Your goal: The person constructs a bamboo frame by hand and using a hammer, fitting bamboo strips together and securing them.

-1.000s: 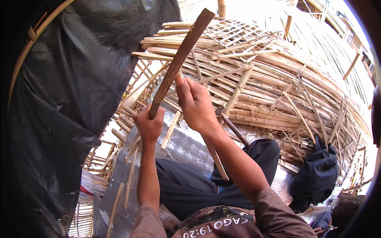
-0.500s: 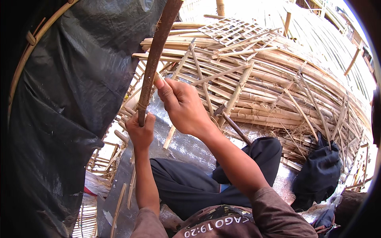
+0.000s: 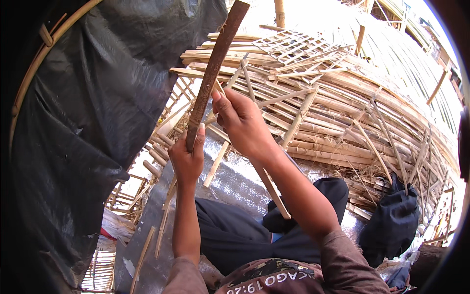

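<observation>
A heap of pale split bamboo slats and lattice panels (image 3: 342, 98) lay beyond the fingers, black plastic sheeting (image 3: 88, 122) to their left. The long, dark brown bamboo strip (image 3: 213, 73) rose steeply, its lower end clasped in the left hand (image 3: 187, 158). The right hand (image 3: 243, 123) pinched it just above (blade hidden, if any). The step looked like trimming; a steady grip seemed needed next.

Harsh sunlight is pouring in from the upper right, bleaching the stacked bamboo strips (image 3: 342, 98) nearly white. The black tarp (image 3: 88, 122) is sinking into deep shadow, and fisheye bending is curving everything toward the dark rim.
</observation>
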The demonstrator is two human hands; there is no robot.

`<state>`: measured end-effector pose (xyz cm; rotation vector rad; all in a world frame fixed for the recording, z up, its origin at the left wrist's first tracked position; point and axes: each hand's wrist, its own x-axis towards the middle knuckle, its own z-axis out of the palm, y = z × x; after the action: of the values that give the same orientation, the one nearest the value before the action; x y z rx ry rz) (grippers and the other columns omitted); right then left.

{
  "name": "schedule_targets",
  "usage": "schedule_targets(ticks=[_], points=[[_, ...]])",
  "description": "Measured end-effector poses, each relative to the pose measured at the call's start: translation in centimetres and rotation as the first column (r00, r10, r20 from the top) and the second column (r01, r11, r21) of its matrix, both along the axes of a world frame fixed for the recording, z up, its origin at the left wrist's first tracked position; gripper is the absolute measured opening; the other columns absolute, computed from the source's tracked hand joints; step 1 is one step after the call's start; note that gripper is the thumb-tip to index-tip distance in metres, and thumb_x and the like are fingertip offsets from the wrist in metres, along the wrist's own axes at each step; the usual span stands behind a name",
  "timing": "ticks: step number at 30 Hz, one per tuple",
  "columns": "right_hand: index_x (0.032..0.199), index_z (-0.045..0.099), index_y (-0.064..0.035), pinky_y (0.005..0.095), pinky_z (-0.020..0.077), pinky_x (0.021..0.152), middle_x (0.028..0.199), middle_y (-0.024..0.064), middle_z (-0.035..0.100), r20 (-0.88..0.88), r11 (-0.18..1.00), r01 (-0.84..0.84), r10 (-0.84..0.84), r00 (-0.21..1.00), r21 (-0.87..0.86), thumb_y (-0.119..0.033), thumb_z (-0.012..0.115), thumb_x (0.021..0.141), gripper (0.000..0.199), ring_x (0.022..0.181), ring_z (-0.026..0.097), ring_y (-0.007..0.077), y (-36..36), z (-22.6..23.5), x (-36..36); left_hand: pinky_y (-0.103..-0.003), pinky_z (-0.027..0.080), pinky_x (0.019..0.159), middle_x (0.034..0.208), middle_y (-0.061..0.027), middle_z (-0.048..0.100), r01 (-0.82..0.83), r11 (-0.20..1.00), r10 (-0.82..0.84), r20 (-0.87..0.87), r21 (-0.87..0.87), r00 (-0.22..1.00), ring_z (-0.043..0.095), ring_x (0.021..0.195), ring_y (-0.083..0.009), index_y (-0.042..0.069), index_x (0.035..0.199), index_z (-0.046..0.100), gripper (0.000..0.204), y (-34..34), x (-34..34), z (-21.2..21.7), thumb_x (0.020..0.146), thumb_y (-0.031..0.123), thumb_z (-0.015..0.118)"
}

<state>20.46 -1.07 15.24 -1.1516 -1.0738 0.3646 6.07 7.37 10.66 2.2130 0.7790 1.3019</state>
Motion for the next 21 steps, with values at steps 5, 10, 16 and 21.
schedule_targets(ticks=[5, 10, 16, 21], points=[[0.085, 0.05, 0.0032, 0.0429, 0.0361, 0.054, 0.062, 0.0207, 0.048, 0.295, 0.996, 0.087, -0.09, 0.951, 0.023, -0.023, 0.055, 0.102, 0.032, 0.054, 0.039, 0.0315, -1.9, 4.9, -0.6, -0.033, 0.036, 0.048, 0.05, -0.0027, 0.049, -0.045, 0.997, 0.043, 0.024, 0.058, 0.999, 0.045, 0.045, -0.0115, 0.002, 0.077, 0.056, 0.027, 0.2, -1.1, 1.9, 0.092, 0.019, 0.071], [0.091, 0.049, -0.0012, 0.0476, 0.0443, 0.053, 0.065, 0.0188, 0.06, 0.623, 0.95, 0.31, -0.256, 0.739, 0.022, -0.019, 0.059, 0.096, 0.022, 0.06, 0.062, 0.0397, -4.2, 6.1, 0.7, -0.035, 0.037, 0.048, 0.053, -0.0062, 0.049, -0.039, 0.987, 0.048, -0.058, 0.156, 0.997, 0.048, 0.045, -0.0157, 0.0, 0.076, 0.055, 0.024, -0.1, -1.5, 3.8, 0.092, 0.012, 0.068], [0.09, 0.054, -0.0046, 0.0411, 0.05, 0.049, 0.067, 0.014, 0.066, 0.863, 0.766, 0.642, -0.339, 0.375, 0.022, -0.015, 0.061, 0.089, 0.013, 0.059, 0.068, 0.0306, -6.9, 5.3, 2.6, -0.032, 0.033, 0.049, 0.052, -0.0021, 0.046, -0.023, 0.997, 0.038, -0.222, 0.07, 0.974, 0.041, 0.049, -0.0092, 0.0, 0.074, 0.055, 0.023, -2.4, -2.8, 3.8, 0.09, 0.009, 0.069], [0.087, 0.057, -0.002, 0.0491, 0.0505, 0.056, 0.061, 0.0197, 0.061, 0.775, 0.826, 0.515, -0.166, 0.61, -0.229, -0.014, 0.064, 0.079, 0.016, 0.06, 0.064, 0.0398, -9.4, 1.8, 3.9, -0.034, 0.034, 0.049, 0.051, -0.0065, 0.045, 0.139, 0.977, -0.182, -0.294, -0.162, 0.938, 0.046, 0.048, -0.0169, 0.001, 0.07, 0.053, 0.022, -4.2, -2.9, 1.4, 0.085, 0.007, 0.068]])
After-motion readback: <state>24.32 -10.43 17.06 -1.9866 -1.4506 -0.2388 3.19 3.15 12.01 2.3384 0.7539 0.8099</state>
